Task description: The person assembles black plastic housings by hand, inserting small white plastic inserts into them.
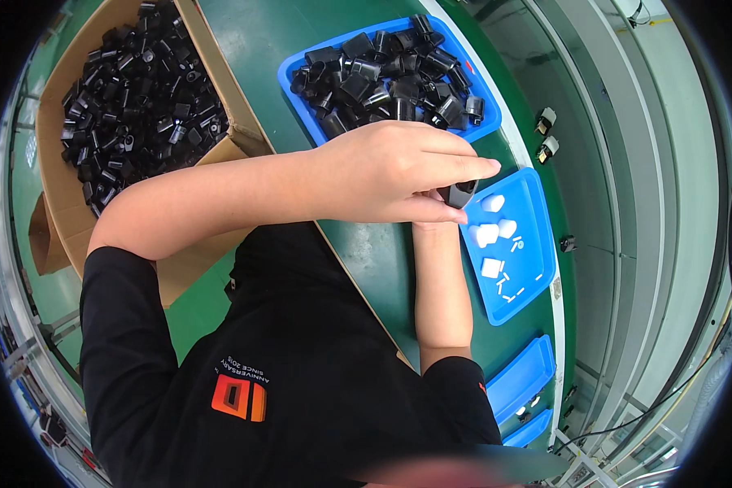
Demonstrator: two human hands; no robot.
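Note:
My left hand (398, 169) reaches across from the left. Its thumb and fingers are closed round a dark, hollow-looking plastic piece (459, 193), which shows only in part. From the lower right comes my right forearm (443, 297), its wrist ending behind my left hand. The right hand's fingers are hidden there, so I cannot see what they hold. Just right of the hands lies a shallow blue tray (533, 191) with several white rounded pieces (486, 235) and small white sticks. Beyond the left hand, a deeper blue bin (293, 81) is heaped with black plastic caps (382, 77).
On the left, a large open cardboard box (211, 65) holds a mass of small black parts (138, 106). More blue trays (522, 376) line the green table (366, 260) at the lower right. Past its white edge strip, small black-and-white parts (546, 122) sit on a lower surface.

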